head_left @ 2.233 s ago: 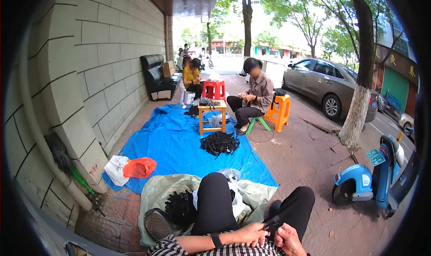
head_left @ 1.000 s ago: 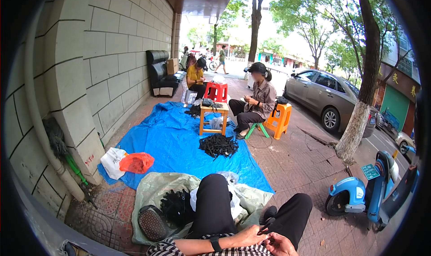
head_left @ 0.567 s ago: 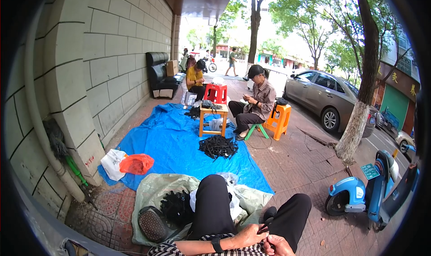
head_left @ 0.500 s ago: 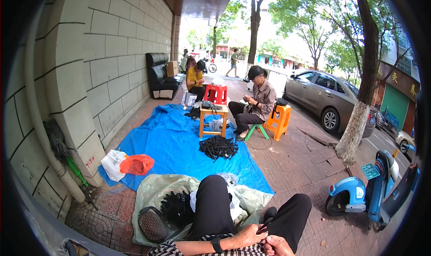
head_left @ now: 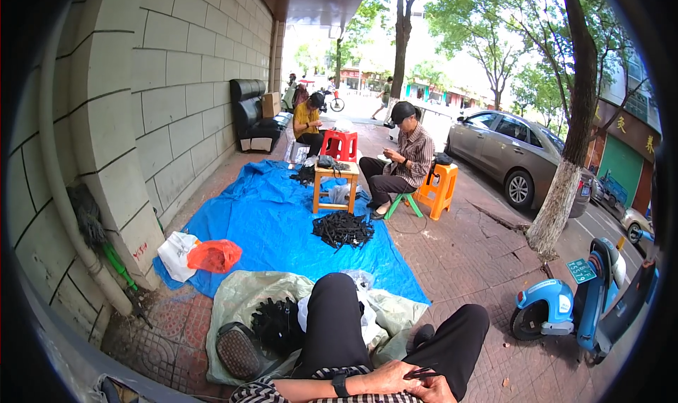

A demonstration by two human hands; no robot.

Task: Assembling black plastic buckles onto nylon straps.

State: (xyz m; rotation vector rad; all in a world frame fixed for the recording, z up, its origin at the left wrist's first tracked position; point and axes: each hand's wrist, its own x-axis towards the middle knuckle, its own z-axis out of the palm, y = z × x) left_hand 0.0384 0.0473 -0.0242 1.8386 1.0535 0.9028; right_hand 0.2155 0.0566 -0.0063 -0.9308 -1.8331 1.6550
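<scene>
Low over my lap, my left hand (head_left: 387,379) and my right hand (head_left: 436,389) meet with fingers closed. Between them sticks out a thin black strip (head_left: 422,372); its lower part is hidden by my fingers, so I cannot tell its exact kind. A dark band circles my left wrist. To the left of my knee, a heap of black strap-like pieces (head_left: 277,325) lies on a pale woven sack (head_left: 236,290). Another such pile (head_left: 343,230) rests farther off on a blue tarp (head_left: 275,251).
A person in a striped shirt (head_left: 419,156) and one in yellow (head_left: 306,118) sit beyond, handling small things. Around them stand a wooden stool (head_left: 336,170), red stool (head_left: 340,146) and orange stool (head_left: 438,190). A blue scooter (head_left: 558,304) is at right, a wall (head_left: 166,106) at left.
My hands have drawn closer together, the left shifting slightly lower and the fingers now overlapping around the black strip. A distant walker has moved to the right, behind a tree.
</scene>
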